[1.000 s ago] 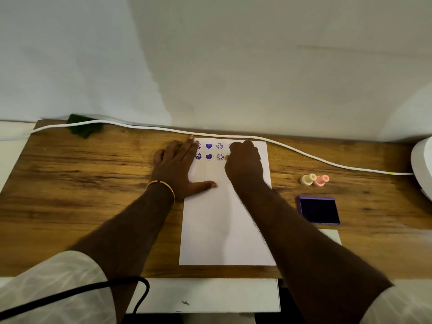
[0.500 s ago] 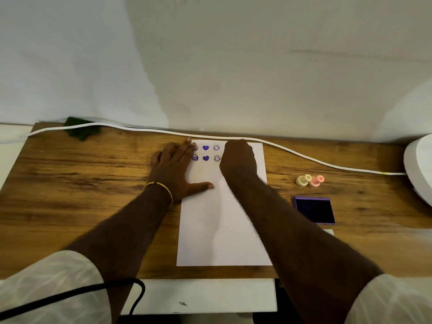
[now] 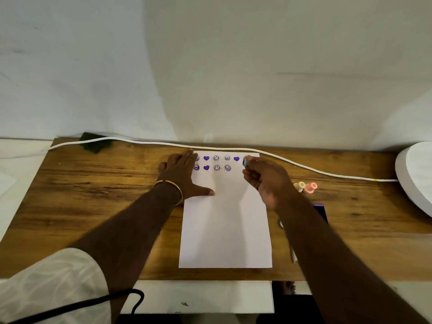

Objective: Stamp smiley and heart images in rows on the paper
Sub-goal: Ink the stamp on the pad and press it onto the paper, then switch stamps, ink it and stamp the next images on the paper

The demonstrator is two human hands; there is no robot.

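A white paper (image 3: 225, 230) lies on the wooden table (image 3: 93, 202), with two rows of purple smiley and heart prints (image 3: 216, 163) along its far edge. My left hand (image 3: 181, 176) rests flat on the paper's left side, fingers straight, thumb spread. My right hand (image 3: 266, 181) hovers over the paper's far right corner and pinches a small stamp (image 3: 245, 162), its inked face turned up and to the left. The purple ink pad (image 3: 321, 212) is mostly hidden behind my right forearm.
Two more stamps, one cream (image 3: 300, 186) and one pink (image 3: 311, 187), lie right of the paper. A white cable (image 3: 304, 166) runs along the table's far edge. A round white object (image 3: 416, 178) sits at the far right, a dark green thing (image 3: 93, 143) at the far left.
My right hand has lifted off the second row and swung right with the stamp, uncovering a fresh smiley print and the top row's right end. My left hand has stayed in place.
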